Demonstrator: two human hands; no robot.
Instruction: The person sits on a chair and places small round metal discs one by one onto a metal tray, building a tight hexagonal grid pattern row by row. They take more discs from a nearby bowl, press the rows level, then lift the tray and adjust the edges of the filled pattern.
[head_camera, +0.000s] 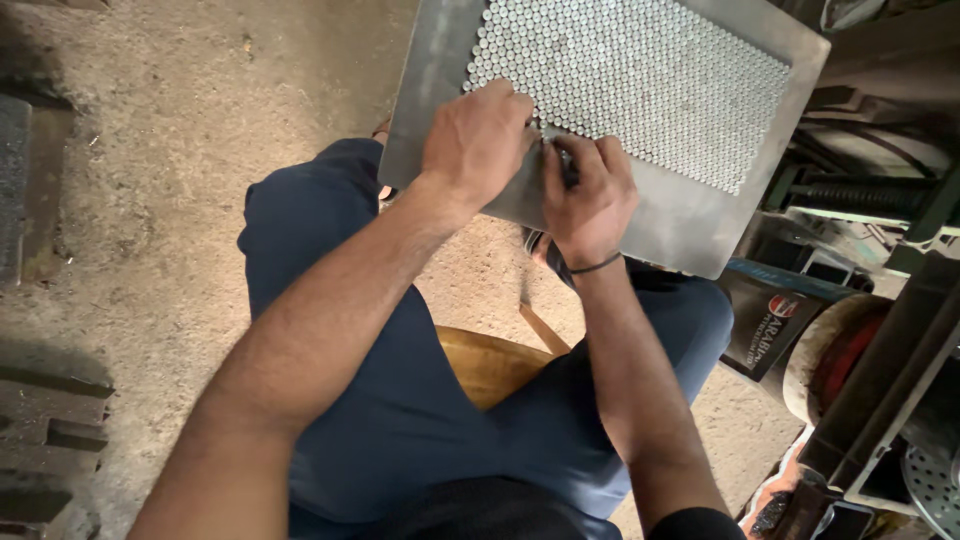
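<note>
- Left hand lies palm-down, fingers curled, on the near edge of a grey metal tray resting over the knees; its grip holds nothing visible.
- Right hand, wrist bent, pinches small round metal discs by the packed rows.

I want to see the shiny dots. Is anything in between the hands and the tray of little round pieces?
Nothing visible. Both the left hand and right hand rest directly on the metal tray, at the near edge of the round pieces.
</note>
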